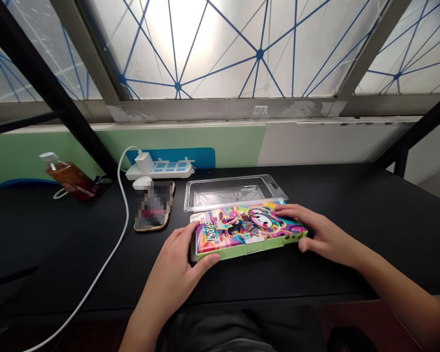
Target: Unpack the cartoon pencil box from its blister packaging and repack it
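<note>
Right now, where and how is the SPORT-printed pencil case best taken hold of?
Probably by both short ends, left hand and right hand from opposite sides: the SPORT-printed pencil case is long and narrow, its printed face up.

the box (247, 227) has a multicoloured cartoon print and lime-green sides (234, 252); the desk (352, 200) is black.

Case (251, 230) on tabletop (344, 195), slightly below frame center; tray (222, 196) directly behind; phone (154, 208) left of tray; power strip (171, 168) behind phone; bottle (73, 180) farther left, in left part of frame.
</note>
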The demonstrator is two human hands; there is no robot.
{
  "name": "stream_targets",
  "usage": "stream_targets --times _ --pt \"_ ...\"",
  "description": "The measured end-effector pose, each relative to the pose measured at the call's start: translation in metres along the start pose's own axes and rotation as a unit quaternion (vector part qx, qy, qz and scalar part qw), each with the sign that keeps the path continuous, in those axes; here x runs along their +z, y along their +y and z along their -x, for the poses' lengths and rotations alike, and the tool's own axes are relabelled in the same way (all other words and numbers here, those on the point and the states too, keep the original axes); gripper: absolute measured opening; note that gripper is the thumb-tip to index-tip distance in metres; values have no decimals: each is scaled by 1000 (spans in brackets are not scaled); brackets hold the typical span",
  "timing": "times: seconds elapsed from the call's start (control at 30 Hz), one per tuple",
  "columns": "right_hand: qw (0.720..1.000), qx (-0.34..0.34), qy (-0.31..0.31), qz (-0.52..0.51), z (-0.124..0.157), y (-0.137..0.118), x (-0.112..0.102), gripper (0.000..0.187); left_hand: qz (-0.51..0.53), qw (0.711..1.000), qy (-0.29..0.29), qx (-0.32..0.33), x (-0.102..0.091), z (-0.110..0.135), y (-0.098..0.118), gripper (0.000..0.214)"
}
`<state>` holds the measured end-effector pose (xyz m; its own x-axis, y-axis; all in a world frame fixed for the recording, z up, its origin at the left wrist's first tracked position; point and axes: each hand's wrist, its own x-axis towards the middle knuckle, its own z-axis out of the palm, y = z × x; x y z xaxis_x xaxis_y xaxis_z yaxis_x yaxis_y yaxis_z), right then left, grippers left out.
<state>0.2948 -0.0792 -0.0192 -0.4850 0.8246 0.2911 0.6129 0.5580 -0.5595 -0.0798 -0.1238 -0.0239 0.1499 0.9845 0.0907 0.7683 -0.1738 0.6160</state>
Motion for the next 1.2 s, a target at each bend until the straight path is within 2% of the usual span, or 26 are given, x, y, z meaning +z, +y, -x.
stream_targets --times 0.07,0.17,0.23,0.33,0.4,0.5,0.6,0.7,0.77,0.93,1.07,1.2 --pt "999 11 -8 37 5 -1 3 66 -1 1000 5 7 0 -1 0 66" --pt "997 51 21 56 7 -3 8 53 -9 999 9 38 0 -1 -1 62" --pt "993 95 38 55 6 -4 10 47 -18 998 3 60 0 -1 -1 52" --pt "986 144 58 57 2 -4 10 45 -36 997 -5 72 -1 -1 2 35" --pt "983 154 79 67 -2 -5 11 47 -42 997 -2 72 -1 -2 4 33" --pt "980 133 111 97 -7 -6 13 46 -40 997 12 66 0 -2 4 39" --pt "977 54 120 168 -14 -11 13 36 -48 996 39 62 3 -3 2 54" --pt "965 -18 94 243 -23 -21 13 27 -67 994 32 76 4 -2 -1 59" --pt "966 -38 56 250 -31 -33 15 29 -65 994 16 81 3 -1 -2 55" --pt "977 -37 -33 208 -60 -62 35 36 -22 997 19 72 1 4 -2 65" --pt "986 -25 -18 162 -75 -65 52 27 3 998 13 66 0 3 -3 80" --pt "992 1 1 123 -77 -60 58 22 2 996 -21 81 0 0 -5 81"
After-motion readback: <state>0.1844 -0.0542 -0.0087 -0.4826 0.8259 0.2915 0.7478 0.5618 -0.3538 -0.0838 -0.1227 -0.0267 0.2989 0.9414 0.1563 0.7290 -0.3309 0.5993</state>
